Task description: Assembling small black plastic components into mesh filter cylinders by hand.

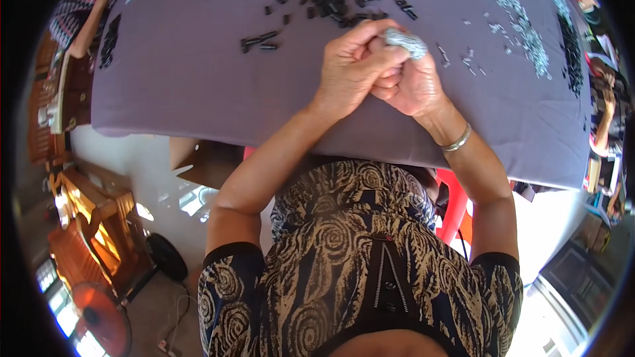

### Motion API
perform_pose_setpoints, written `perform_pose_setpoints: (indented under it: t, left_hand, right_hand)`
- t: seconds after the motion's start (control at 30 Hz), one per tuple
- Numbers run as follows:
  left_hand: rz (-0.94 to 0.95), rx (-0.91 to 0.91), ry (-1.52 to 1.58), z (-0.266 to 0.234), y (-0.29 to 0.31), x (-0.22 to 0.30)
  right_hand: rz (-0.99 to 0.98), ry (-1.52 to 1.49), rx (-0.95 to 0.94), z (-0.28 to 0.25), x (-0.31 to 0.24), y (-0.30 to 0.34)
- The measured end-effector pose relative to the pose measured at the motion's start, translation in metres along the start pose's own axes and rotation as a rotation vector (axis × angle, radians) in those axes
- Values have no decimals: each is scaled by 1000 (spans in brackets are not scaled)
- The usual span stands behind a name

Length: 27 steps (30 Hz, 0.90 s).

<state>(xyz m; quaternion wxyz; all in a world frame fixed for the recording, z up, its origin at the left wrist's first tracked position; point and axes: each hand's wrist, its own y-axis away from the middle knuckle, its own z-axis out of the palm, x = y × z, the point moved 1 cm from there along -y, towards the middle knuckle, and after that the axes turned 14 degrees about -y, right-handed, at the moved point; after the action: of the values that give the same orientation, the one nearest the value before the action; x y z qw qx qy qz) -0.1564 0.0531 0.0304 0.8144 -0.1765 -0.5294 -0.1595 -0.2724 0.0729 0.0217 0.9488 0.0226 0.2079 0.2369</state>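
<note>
My left hand (350,69) and my right hand (418,86) are pressed together above the near part of the table. Both have their fingers curled. A pale grey, textured wrap (407,43) shows at the top of the right hand, seemingly around its thumb, and the left thumb and fingertips meet beside it. Anything pinched between the hands is hidden by the fingers. Just beyond lies a heap of small black cylindrical pieces (329,0). A few small clear or silvery pieces (468,61) are scattered right of my hands.
A purple-grey cloth covers the table (198,92). Toward the right lie a long pile of small silvery pieces (512,16) and a black pile (570,56). Other people's arms (89,30) reach in at both sides. A red chair (453,208) and an orange fan (99,317) stand below.
</note>
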Motion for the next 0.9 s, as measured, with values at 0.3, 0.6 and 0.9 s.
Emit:
perform_pose_setpoints:
  t: [0.3, 0.6, 0.9]
  left_hand:
    - [357, 109, -528, -26, -5, 7]
    - [327, 373, -1434, -123, 16, 68]
    - [278, 410, -1615, -142, 12, 60]
  right_hand:
    - [29, 134, 33, 6, -3, -1]
    - [-263, 310, 24, 1, -27, 2]
    - [-484, 261, 82, -9, -53, 5]
